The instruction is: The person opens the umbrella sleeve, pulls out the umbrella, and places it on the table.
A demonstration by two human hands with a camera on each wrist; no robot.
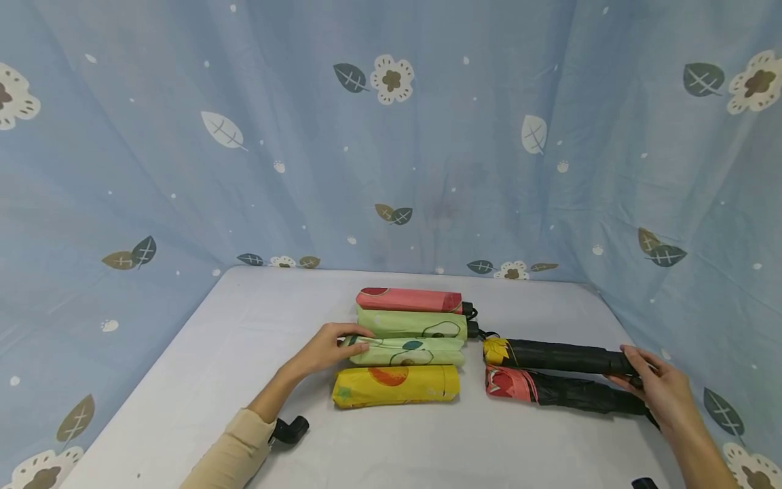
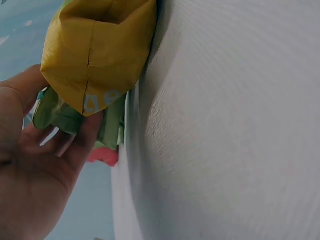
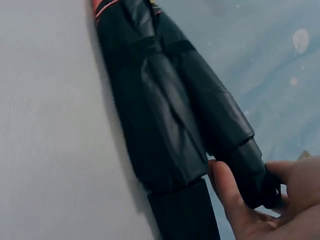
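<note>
My left hand [image 1: 330, 348] pinches the left end of a light green folded umbrella [image 1: 403, 352] with a leaf print. Behind it lies another green umbrella [image 1: 409, 324] with an avocado print, and a pink umbrella [image 1: 409, 300] farther back. A yellow folded umbrella [image 1: 397, 386] lies on the near side; in the left wrist view its yellow end [image 2: 100, 55] hides part of the green one. On the right, my right hand [image 1: 662, 387] grips the handle end of a black umbrella [image 1: 559, 355] with a yellow floral end. A second black umbrella [image 3: 140, 100], red-patterned at one end, lies beside it.
All the umbrellas are on a white-covered table [image 1: 464, 441]. A blue patterned curtain [image 1: 427, 156] surrounds its back and sides. Near my left forearm shows a black curved object [image 1: 292, 430], and another dark object [image 1: 644, 483] shows at the bottom right edge.
</note>
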